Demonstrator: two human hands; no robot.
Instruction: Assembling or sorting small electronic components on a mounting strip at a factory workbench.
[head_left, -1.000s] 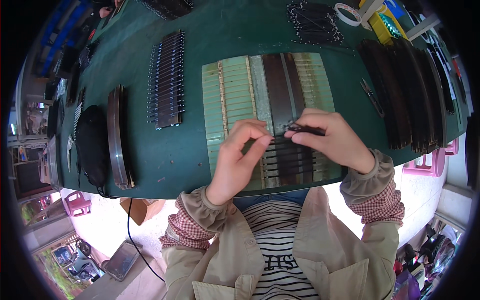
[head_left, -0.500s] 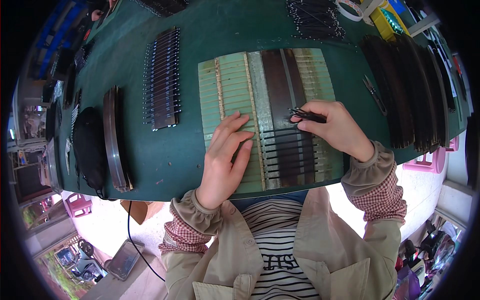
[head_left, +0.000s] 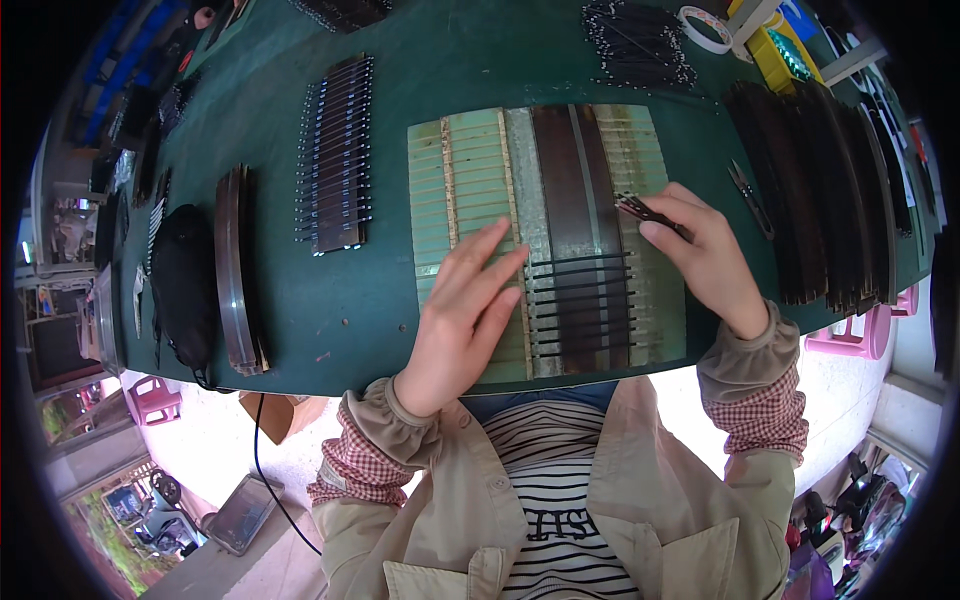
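A light green grooved board (head_left: 430,190) lies before me, with a dark brown strip (head_left: 560,180) set lengthwise in it. Several short black wires (head_left: 580,302) cross the near half of the strip, side by side in the grooves. My left hand (head_left: 458,325) rests with fingers spread on the board, its fingertips close to the left ends of the wires. Over the board's right side, my right hand (head_left: 708,255) pinches a small bundle of black wires (head_left: 652,213), their tips pointing left.
Left of the board lies a finished-looking strip with wires across it (head_left: 338,160), then bare brown strips (head_left: 235,270) and a black pouch (head_left: 183,285). To the right are small scissors-like snips (head_left: 750,198) and stacked dark strips (head_left: 810,190). A wire pile (head_left: 640,45), tape roll (head_left: 705,30) and yellow bin (head_left: 783,58) sit farther back.
My right hand has drawn back to the right with the bundle, away from the strip. The left hand's fingers have shifted slightly right along the board.
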